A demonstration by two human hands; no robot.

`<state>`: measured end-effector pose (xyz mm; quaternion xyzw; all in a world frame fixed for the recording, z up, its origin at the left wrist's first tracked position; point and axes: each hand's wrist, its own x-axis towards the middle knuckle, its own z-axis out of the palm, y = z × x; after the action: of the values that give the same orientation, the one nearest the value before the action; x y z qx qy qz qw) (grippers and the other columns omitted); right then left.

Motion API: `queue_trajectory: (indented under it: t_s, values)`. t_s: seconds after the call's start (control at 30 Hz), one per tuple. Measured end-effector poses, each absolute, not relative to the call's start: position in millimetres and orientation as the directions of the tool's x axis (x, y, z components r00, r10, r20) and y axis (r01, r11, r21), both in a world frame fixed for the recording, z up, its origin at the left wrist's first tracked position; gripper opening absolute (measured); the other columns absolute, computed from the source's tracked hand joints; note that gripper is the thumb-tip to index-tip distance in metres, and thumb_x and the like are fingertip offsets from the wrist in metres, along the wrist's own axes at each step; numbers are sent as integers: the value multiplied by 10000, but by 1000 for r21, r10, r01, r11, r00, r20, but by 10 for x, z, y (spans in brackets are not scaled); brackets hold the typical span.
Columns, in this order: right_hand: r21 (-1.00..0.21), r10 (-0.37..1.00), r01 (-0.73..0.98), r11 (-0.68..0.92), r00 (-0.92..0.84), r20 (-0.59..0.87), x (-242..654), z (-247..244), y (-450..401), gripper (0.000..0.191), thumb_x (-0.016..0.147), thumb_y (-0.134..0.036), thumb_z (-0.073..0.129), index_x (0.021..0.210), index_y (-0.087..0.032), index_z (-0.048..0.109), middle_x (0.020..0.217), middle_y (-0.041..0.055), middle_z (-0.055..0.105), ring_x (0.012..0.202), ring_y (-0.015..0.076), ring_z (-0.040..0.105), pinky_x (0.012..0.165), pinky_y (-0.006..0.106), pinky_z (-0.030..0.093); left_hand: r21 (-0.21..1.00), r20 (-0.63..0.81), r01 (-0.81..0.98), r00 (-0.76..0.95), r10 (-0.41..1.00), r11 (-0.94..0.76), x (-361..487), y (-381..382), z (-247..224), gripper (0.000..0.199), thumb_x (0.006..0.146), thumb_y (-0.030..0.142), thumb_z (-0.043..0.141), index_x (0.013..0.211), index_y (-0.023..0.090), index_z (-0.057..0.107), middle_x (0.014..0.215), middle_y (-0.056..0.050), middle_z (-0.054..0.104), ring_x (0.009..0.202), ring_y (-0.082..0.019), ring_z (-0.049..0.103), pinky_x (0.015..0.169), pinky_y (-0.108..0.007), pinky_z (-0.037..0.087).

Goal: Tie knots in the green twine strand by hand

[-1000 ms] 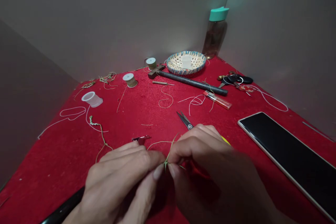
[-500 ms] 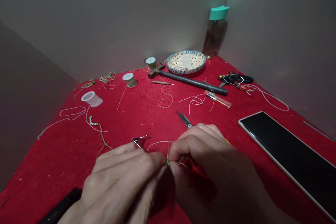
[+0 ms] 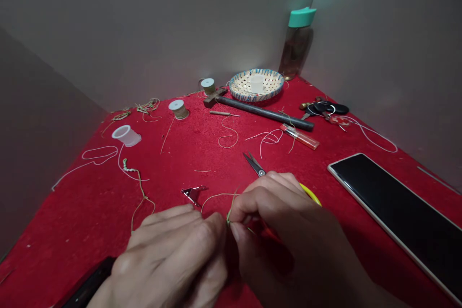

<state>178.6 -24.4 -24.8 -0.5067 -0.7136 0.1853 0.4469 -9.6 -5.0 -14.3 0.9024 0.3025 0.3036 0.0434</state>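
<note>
Thread [image 3: 228,218], greenish, pinched in right hand [image 3: 285,224]; left hand [image 3: 175,250] curled close beside, can't tell whether pinching; scissors [image 3: 260,171] just beyond.

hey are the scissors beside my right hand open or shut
Slightly open: the scissors show a gap between their blade tips.
</note>
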Motion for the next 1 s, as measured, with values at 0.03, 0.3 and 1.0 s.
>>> queue_trajectory:
  t_s: [0.03,0.3,1.0]
  values:
    - [-722,893,555,413,-91,441,1786,-240,-244,108,758,-91,568,731,-195,559,686,-57,605,648,123,524,708,316,394,277,477,519,656,585,-809,-66,-40,-122,219,986,153,518,779,196,574,532,71,531,437,-56,518,478,-183,459]
    - [-836,932,439,329,-11,361,1749,-201,-254,149,708,-54,572,701,-202,554,649,-90,577,622,75,531,660,249,407,293,477,515,651,590,-805,114,23,24,264,930,71,493,700,169,578,465,63,488,380,-36,465,399,-115,397]
    - [-892,953,365,266,39,300,1773,-166,-245,182,685,-36,583,658,-212,545,596,-109,554,560,55,504,616,223,406,326,556,500,585,591,-802,111,-11,-36,183,896,65,550,767,195,551,560,71,591,459,-59,576,506,-183,496]
